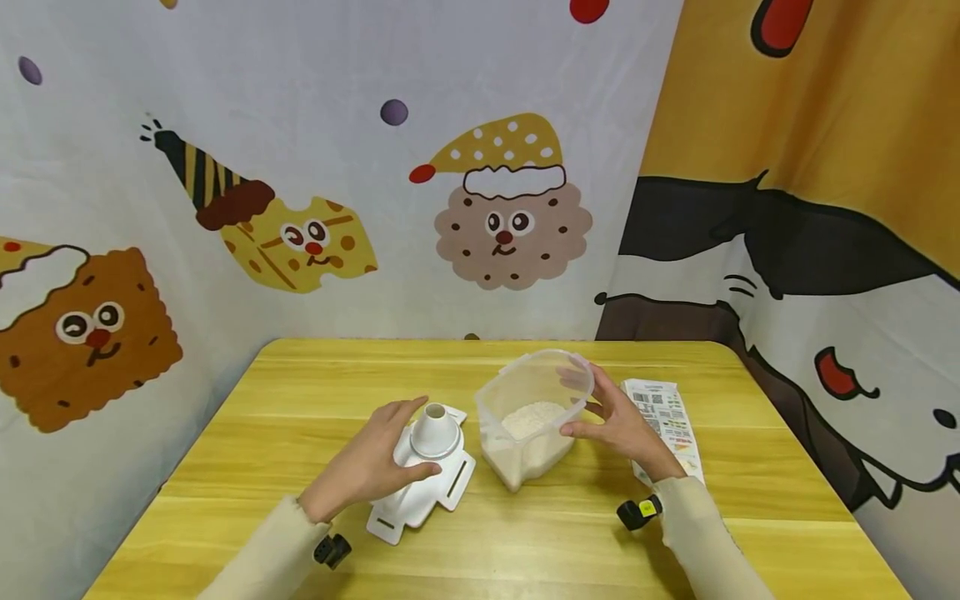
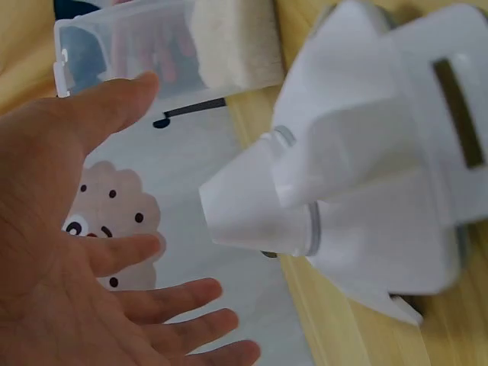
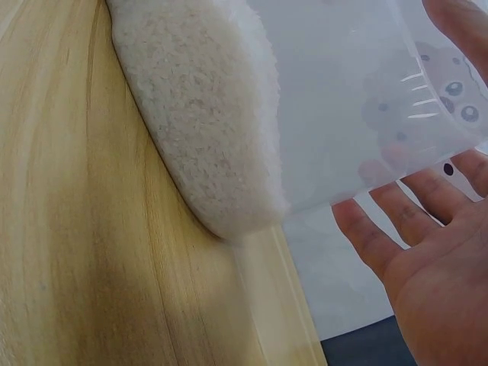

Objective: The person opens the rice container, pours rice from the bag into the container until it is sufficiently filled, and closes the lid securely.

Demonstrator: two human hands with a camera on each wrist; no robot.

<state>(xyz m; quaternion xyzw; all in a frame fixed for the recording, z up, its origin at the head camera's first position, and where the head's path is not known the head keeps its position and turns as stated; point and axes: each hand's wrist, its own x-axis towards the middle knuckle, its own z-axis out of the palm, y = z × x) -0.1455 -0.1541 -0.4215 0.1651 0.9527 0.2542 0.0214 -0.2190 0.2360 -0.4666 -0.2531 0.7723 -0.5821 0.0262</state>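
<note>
A clear plastic container [image 1: 498, 425] partly filled with rice [image 3: 191, 107] stands on the table. My right hand [image 1: 618, 421] is spread at its right end, the thumb by the near wall and the fingers by the far wall. In the right wrist view those fingers look straight, their tips at the container's side. To the left lies a white plastic lid [image 1: 412, 492] with slotted side flaps and a cone-shaped spout [image 2: 252, 198]. Beside the lid is my left hand [image 1: 375, 454], its thumb and fingers apart, holding nothing.
A printed paper packet [image 1: 663, 417] lies on the wooden table [image 1: 337, 375], right of the container and partly under my right forearm. Behind the table hangs a cloth [image 1: 315, 100] with cartoon figures.
</note>
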